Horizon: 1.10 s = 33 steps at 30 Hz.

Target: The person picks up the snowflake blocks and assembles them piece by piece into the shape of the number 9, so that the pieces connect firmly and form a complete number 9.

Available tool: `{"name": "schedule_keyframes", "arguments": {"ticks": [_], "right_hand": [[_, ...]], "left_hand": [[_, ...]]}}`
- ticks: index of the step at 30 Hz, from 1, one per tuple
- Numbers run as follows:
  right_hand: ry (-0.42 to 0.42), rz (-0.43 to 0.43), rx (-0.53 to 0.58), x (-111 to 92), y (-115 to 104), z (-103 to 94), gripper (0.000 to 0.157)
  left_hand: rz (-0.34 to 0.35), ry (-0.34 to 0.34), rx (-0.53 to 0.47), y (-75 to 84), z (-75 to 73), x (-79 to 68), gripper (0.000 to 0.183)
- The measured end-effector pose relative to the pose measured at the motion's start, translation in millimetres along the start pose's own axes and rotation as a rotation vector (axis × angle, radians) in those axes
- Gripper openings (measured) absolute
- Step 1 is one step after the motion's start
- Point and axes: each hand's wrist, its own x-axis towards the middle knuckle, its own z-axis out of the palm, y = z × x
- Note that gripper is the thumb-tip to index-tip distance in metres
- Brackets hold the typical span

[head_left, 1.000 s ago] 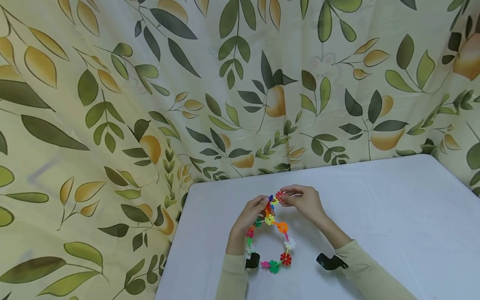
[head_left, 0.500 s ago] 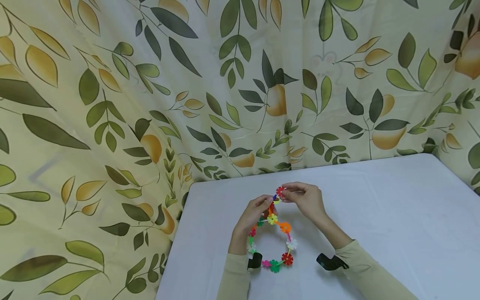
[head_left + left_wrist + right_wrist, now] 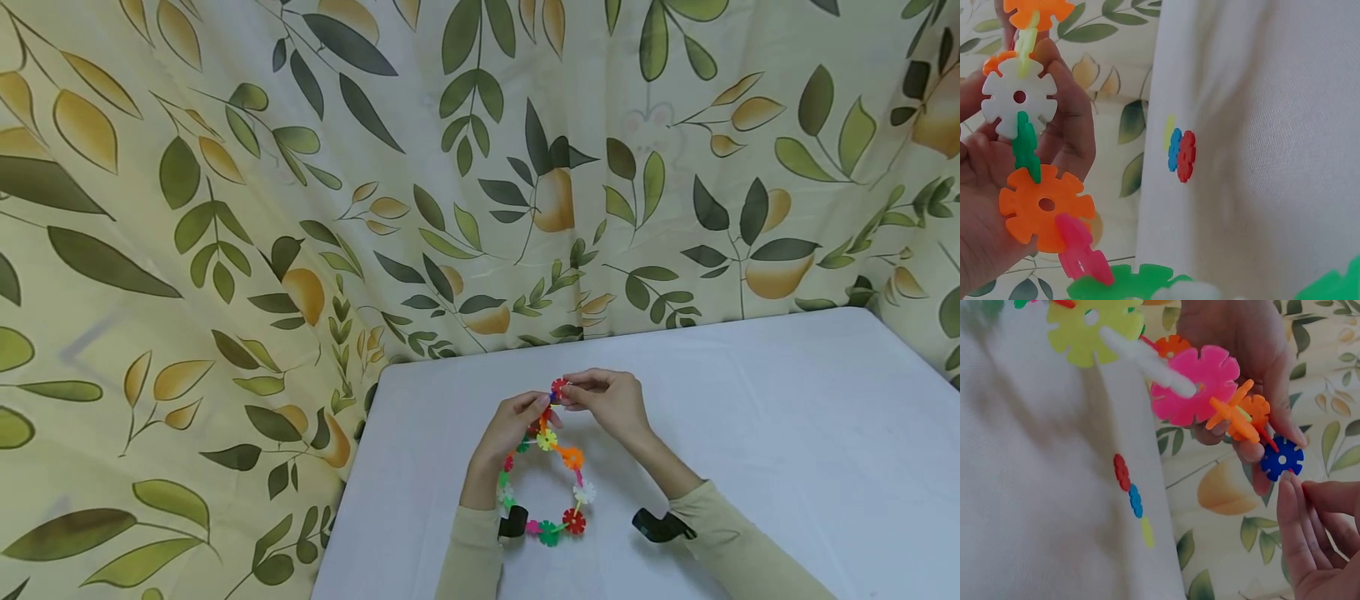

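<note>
Notched plastic flower discs of several colours are joined edge to edge into a long chain (image 3: 573, 522), which hangs in a loop over the table in the head view. My left hand (image 3: 510, 429) pinches the chain near its upper end, where a blue flower disc (image 3: 1282, 459) sticks out. My right hand (image 3: 615, 404) pinches a red flower disc (image 3: 558, 387) between thumb and fingers, right at the blue disc's edge. In the right wrist view the fingertips hide most of that red disc. The left wrist view shows white and orange discs (image 3: 1047, 203) crossing my left palm.
On the white-covered table (image 3: 750, 433), near its far edge, lie a loose red disc (image 3: 1122, 472), a blue disc (image 3: 1135, 500) and a yellow disc (image 3: 1147, 532). A leaf-patterned curtain (image 3: 480, 208) hangs behind the table and on its left.
My left hand has shifted slightly right with the chain. The red disc in my right hand rose a little, then came down to the blue disc, closing the gap between them.
</note>
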Motion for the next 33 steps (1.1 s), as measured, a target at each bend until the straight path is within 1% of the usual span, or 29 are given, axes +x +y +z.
{"name": "schedule_keyframes", "arguments": {"ticks": [6, 11, 14, 17, 19, 21, 26, 29, 33], "right_hand": [[-0.020, 0.017, 0.030, 2, 2, 2.1, 0.019], [-0.047, 0.034, 0.034, 3, 3, 1.5, 0.022], [-0.063, 0.039, 0.035, 5, 5, 1.5, 0.026], [-0.070, 0.049, 0.011, 6, 11, 1.2, 0.028], [-0.071, 0.065, -0.037, 8, 17, 1.2, 0.027], [-0.093, 0.077, -0.104, 12, 27, 1.4, 0.027], [-0.166, 0.112, -0.309, 27, 50, 6.1, 0.028], [-0.218, 0.125, -0.439, 36, 57, 10.3, 0.032], [-0.306, 0.085, -0.629, 47, 60, 17.1, 0.040]], "left_hand": [[-0.008, 0.014, 0.029, -0.5, -0.6, 0.2, 0.032], [-0.007, 0.020, 0.007, 0.0, -1.6, -1.0, 0.036], [-0.011, 0.033, 0.000, 0.0, -6.1, -2.6, 0.039], [-0.014, 0.037, -0.002, -1.2, -11.6, -3.3, 0.041], [-0.018, 0.032, -0.012, -1.7, -14.7, -3.8, 0.042], [-0.023, 0.039, -0.023, -2.5, -17.4, -4.4, 0.042], [-0.053, 0.068, -0.038, -1.0, -22.9, -6.6, 0.039], [-0.068, 0.066, -0.041, -0.6, -24.3, -6.0, 0.040], [-0.078, 0.070, -0.048, -0.4, -24.9, -5.0, 0.042]]}}
